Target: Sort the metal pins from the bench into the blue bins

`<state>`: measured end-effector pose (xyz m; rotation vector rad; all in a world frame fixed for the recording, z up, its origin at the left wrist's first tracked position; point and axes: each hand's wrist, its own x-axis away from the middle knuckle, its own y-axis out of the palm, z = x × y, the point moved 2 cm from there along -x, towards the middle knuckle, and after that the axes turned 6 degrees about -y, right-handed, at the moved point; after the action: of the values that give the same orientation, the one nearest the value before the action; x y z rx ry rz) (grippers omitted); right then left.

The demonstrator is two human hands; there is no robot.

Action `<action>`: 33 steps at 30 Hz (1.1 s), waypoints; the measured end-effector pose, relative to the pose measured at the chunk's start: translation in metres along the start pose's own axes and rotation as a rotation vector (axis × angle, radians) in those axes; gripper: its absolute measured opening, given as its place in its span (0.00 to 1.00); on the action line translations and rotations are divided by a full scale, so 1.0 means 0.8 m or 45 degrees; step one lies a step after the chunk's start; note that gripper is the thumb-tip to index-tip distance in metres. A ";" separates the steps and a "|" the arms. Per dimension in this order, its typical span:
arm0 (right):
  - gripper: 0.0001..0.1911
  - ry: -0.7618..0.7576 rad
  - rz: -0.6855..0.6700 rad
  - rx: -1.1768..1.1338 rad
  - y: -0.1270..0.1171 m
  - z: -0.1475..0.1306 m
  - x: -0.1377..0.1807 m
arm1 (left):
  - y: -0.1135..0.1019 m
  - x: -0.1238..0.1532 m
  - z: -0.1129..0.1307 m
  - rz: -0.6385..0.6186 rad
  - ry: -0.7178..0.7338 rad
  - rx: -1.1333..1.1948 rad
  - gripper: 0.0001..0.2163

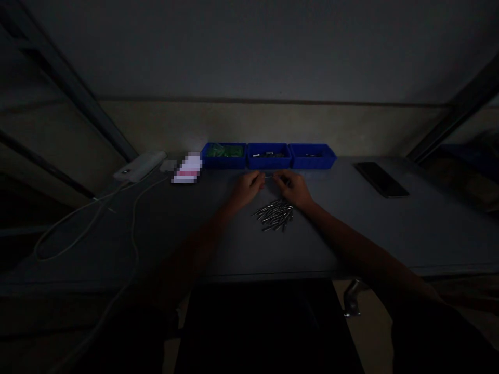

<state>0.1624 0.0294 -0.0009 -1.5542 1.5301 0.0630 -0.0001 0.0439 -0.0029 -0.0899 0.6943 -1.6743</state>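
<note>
The dim counter (390,234) carries three blue bins (268,162) in a row at the back: the left holds something green, the middle a few metal bits, the right too dark to tell. Just before them the left hand (246,188) and right hand (296,189), fingers curled, seem to pinch one pin (268,176) between them, beyond the pile (275,214). This looks like single-pin handling, which calls for fine fingertip control.
</note>
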 end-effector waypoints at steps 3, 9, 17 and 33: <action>0.11 -0.037 0.002 0.003 -0.001 -0.003 0.003 | 0.001 0.003 -0.001 -0.009 -0.006 -0.002 0.13; 0.14 -0.068 -0.009 0.011 -0.005 -0.005 0.006 | 0.002 0.006 -0.001 0.027 0.100 -0.041 0.08; 0.12 -0.034 0.000 0.036 -0.013 -0.010 0.009 | 0.002 0.011 0.005 -0.038 0.116 -0.120 0.12; 0.14 -0.088 0.019 0.054 -0.014 -0.016 0.009 | 0.000 0.016 0.017 0.110 0.157 -0.127 0.06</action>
<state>0.1667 0.0136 0.0080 -1.4924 1.4799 0.0916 0.0023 0.0267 0.0042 -0.0265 0.8631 -1.5717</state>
